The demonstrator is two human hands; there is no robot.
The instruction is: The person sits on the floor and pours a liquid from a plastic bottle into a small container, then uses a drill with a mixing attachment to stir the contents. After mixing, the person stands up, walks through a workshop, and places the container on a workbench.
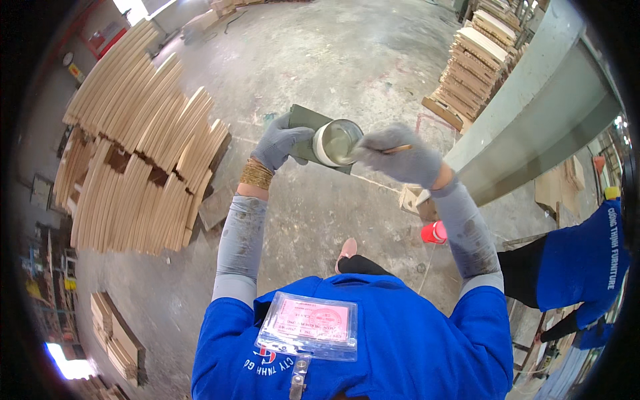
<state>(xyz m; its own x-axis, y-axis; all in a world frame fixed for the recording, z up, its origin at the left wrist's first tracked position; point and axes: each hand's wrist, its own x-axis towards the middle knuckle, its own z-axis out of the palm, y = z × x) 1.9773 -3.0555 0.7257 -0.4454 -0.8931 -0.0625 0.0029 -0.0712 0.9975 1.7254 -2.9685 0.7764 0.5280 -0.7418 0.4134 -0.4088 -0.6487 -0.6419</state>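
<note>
Out in front of me, my left hand [280, 142] in a grey glove is closed on the edge of a flat dark grey-green panel [305, 120], thumb on top. A round white tub [323, 143] rests against this panel with its mouth tilted toward my right hand; pale greyish stuff shows inside. My right hand [402, 157], also gloved, is closed around a thin wooden stick [398, 149] right beside the tub's rim. Its fingertips are partly blurred, and the stick's far end is hidden, so I cannot tell whether it is a brush.
Tall stacks of curved wooden slats [133, 153] stand on the left. A grey metal beam [533, 127] slants along the right, near another wood stack [473, 67]. A red container [435, 233] sits on the concrete floor below my right forearm. A person in blue [577, 260] is at far right.
</note>
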